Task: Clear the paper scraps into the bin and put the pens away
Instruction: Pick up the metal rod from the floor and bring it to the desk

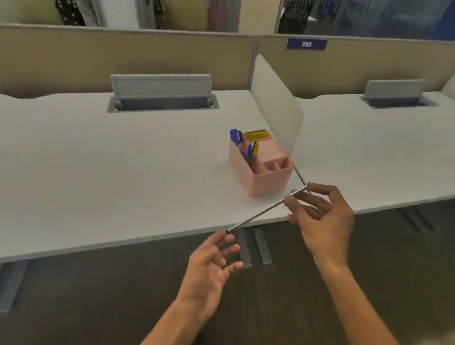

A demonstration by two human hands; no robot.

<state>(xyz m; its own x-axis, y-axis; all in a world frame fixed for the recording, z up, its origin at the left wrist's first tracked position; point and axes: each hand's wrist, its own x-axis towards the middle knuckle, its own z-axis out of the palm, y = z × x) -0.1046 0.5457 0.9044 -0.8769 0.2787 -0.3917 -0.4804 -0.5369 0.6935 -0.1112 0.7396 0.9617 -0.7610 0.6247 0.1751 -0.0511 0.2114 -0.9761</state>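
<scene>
A pink desk organizer [260, 178] stands on the white desk [89, 170] near the front edge, with blue, green and yellow pens [249, 150] upright in its left compartment and a yellow-green pad at its back. My right hand [322, 218] pinches the upper end of a thin grey pen [261, 210] just in front of the organizer. The pen slants down to the left, over the desk edge. My left hand [213, 264] hangs below the pen's lower tip with fingers spread, holding nothing. No paper scraps or bin are in view.
A frosted divider panel [276, 106] rises right behind the organizer and splits this desk from the neighbouring one. A grey cable flap [162, 90] stands open at the desk's back. Brown carpet and grey desk legs [245, 246] lie below the front edge.
</scene>
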